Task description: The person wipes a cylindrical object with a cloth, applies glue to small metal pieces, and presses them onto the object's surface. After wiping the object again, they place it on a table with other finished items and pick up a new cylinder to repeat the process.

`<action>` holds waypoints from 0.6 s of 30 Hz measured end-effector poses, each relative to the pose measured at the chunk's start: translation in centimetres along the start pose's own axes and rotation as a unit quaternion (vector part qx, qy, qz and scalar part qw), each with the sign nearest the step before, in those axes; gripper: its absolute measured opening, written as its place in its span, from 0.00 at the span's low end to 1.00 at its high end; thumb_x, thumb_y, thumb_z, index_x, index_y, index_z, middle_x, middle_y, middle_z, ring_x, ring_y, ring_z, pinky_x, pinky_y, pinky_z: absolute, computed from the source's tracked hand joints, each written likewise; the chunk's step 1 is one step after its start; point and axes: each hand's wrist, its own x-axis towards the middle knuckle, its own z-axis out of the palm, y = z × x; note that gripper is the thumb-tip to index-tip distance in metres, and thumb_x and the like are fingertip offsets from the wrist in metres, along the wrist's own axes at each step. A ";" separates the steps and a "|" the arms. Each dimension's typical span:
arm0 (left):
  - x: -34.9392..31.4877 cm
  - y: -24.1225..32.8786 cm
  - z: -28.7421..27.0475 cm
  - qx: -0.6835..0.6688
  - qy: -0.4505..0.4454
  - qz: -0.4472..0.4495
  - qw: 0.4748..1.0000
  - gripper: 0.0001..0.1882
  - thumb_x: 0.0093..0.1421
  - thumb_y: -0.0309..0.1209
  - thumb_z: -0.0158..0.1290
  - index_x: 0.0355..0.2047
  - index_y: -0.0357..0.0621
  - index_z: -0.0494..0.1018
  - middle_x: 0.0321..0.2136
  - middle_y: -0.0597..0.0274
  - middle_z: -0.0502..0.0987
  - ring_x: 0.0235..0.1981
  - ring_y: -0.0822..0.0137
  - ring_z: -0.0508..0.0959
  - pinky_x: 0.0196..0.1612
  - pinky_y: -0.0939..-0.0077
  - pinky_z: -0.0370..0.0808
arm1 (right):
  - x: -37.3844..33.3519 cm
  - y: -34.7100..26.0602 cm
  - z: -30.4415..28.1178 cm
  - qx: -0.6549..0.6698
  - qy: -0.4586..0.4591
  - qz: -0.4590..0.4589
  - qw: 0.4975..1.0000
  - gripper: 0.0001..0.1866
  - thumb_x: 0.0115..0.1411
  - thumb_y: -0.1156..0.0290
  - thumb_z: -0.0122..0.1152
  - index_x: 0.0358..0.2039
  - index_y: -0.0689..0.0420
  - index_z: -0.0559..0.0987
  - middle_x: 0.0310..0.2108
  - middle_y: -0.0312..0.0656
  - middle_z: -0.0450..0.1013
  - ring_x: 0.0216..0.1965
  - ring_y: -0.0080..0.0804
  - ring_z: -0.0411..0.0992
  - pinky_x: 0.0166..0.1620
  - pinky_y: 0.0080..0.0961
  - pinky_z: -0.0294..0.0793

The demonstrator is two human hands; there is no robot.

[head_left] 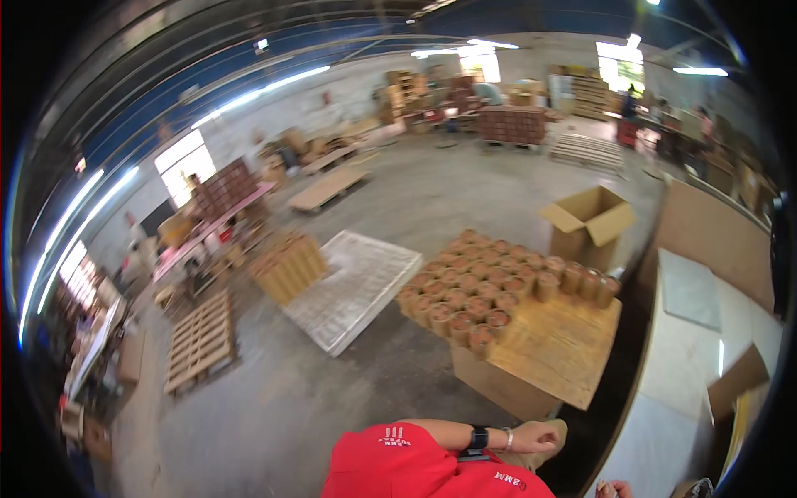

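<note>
My left hand (534, 437), with a dark watch and a pale bracelet on its wrist, is loosely curled in front of my body with nothing visible in it. Just beyond it stands a wooden board (558, 353) on a cardboard box (498, 386). Many brown cardboard tubes (477, 307) with reddish tops stand upright on the board, packed together on its far and left parts. Only part of my right hand (613, 490) shows at the lower edge, near the pale table; its fingers look curled, and what they hold, if anything, is hidden.
An open cardboard box (585, 236) stands behind the tubes. On the right is a pale worktable (664, 423). A whitish slab (357, 286) bears another tube bundle (290, 266). A wooden pallet (202, 340) lies at left. Farther back are stacks (510, 126), pallets and people.
</note>
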 end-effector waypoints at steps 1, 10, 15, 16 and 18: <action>-1.7 -1.1 -1.5 0.001 0.028 -0.014 1.000 0.14 0.59 0.38 0.56 0.38 0.42 0.72 0.29 0.60 0.77 0.30 0.68 0.78 0.37 0.73 0.75 | 0.9 -1.4 0.3 -0.088 -0.034 0.004 0.996 0.13 0.63 0.58 0.59 0.40 0.54 0.76 0.24 0.31 0.70 0.25 0.19 0.65 0.25 0.21 0.62; -5.7 -6.5 -3.7 -0.006 0.091 -0.195 0.977 0.13 0.54 0.38 0.54 0.33 0.41 0.74 0.27 0.59 0.80 0.29 0.63 0.80 0.35 0.71 0.75 | 6.3 3.1 1.5 -0.041 0.021 -0.014 0.999 0.17 0.56 0.60 0.68 0.38 0.61 0.81 0.23 0.36 0.75 0.21 0.20 0.69 0.25 0.17 0.67; -4.2 -7.9 -2.6 -0.004 0.083 -0.147 0.986 0.12 0.52 0.37 0.55 0.31 0.41 0.74 0.25 0.58 0.79 0.28 0.61 0.80 0.34 0.68 0.75 | 4.2 4.7 1.9 -0.018 0.046 0.062 0.997 0.16 0.56 0.60 0.68 0.33 0.61 0.80 0.17 0.34 0.71 0.17 0.18 0.64 0.22 0.16 0.61; -3.9 -7.7 -2.8 -0.005 0.084 -0.145 0.986 0.12 0.50 0.37 0.56 0.30 0.42 0.74 0.25 0.57 0.79 0.28 0.59 0.79 0.33 0.67 0.75 | 4.0 5.4 2.3 0.010 0.075 0.062 0.995 0.15 0.56 0.61 0.68 0.33 0.61 0.80 0.17 0.34 0.71 0.17 0.17 0.64 0.21 0.15 0.60; -4.2 -8.4 -2.0 0.006 0.083 -0.139 0.987 0.12 0.50 0.36 0.56 0.30 0.42 0.74 0.24 0.57 0.79 0.28 0.59 0.79 0.33 0.67 0.74 | 3.7 5.9 2.1 0.021 0.076 0.049 0.996 0.15 0.56 0.61 0.68 0.33 0.61 0.80 0.17 0.34 0.71 0.17 0.17 0.63 0.21 0.16 0.60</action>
